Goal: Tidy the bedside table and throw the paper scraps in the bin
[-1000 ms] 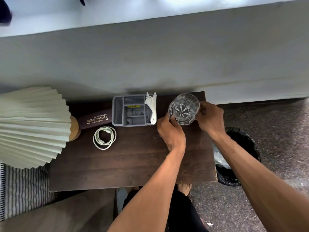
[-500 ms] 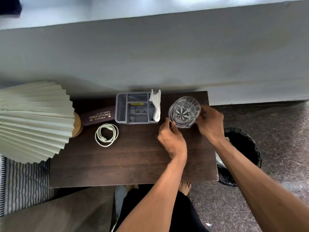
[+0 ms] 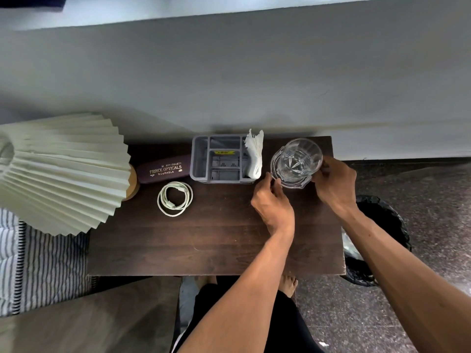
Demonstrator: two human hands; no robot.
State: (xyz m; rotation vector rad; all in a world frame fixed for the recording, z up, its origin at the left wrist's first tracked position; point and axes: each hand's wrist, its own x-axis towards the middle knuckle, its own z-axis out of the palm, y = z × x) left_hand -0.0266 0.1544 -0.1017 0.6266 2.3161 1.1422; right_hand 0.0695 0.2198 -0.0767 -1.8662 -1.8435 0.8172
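While glass [image 3: 297, 159] sits between both hands at far right of table [image 3: 204, 238]: right hand [image 3: 335, 183] gripping its right wall, left hand [image 3: 274, 205] pinching coaster [image 3: 276, 178] rim beneath. Paper [image 3: 254, 155], long axis upright, in caddy [image 3: 216, 159] just left of left hand, nearer that hand. Bin [image 3: 377, 207] under right forearm

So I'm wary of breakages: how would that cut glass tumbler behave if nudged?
The glass tumbler looks rigid, thick-walled and probably heavy, likely brittle. It sits on a clear coaster, so a push may slide both. Its tallness suggests it could tip.
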